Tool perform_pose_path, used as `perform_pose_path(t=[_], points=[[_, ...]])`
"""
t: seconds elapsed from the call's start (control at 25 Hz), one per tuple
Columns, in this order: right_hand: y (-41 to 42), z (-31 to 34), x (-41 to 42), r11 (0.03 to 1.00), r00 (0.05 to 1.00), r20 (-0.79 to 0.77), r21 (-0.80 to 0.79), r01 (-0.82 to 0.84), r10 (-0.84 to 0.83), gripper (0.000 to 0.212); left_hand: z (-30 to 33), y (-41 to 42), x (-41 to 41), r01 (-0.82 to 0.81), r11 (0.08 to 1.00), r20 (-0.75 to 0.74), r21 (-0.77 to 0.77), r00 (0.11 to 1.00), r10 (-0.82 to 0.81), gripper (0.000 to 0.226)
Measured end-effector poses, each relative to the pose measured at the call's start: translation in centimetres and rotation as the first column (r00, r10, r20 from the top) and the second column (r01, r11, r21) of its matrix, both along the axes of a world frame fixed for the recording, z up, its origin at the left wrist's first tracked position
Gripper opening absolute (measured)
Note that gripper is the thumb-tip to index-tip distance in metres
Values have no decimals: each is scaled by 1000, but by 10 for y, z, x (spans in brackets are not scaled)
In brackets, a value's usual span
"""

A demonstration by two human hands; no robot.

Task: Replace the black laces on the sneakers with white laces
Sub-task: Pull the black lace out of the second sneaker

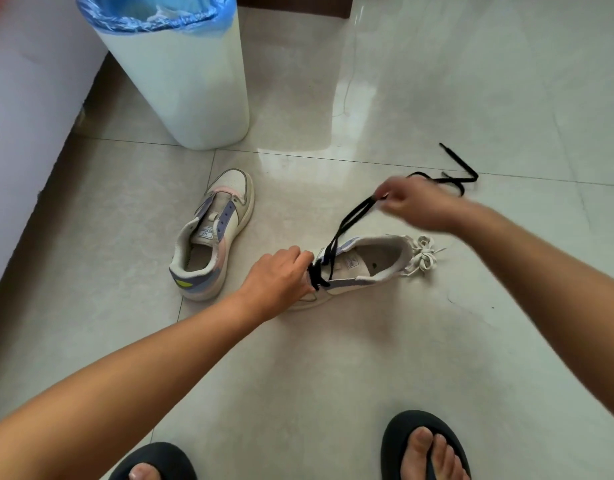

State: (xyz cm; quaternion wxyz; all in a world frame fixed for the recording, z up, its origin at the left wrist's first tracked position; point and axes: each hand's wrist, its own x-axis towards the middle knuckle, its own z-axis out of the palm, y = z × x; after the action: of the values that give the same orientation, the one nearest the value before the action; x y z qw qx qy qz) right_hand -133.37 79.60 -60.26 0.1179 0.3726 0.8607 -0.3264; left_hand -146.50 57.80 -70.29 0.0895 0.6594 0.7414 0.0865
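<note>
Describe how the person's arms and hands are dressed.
Both forearms are bare, with no sleeves in view. The left hand and right hand wear no gloves; no rings, watch or bracelets show, though the right hand is motion-blurred.

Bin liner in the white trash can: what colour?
Blue. The bin liner is folded over the rim of the trash can; head view shows it, top left.

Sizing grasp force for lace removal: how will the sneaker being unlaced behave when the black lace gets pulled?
Likely light: the left hand presses the sneaker down, so it would probably slide on the glossy floor. The black lace looks floppy; its loose end lies in curls.
</note>
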Motion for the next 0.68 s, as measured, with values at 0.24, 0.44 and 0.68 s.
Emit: perform_pose_path(t=[0.24, 0.44, 0.68], points=[[-90, -59, 32, 825, 904, 180, 371, -427, 387, 30, -1, 15, 17, 188, 971, -95, 149, 980, -175, 22], [-80, -73, 38, 696, 887, 22, 612, -376, 461, 30, 1, 16, 19, 145, 979, -23, 144, 989, -144, 27], [-58, -77, 38, 645, 869, -24, 679, -349, 495, 23, -9, 10, 27, -201, 977, 577, 65, 807, 128, 8]])
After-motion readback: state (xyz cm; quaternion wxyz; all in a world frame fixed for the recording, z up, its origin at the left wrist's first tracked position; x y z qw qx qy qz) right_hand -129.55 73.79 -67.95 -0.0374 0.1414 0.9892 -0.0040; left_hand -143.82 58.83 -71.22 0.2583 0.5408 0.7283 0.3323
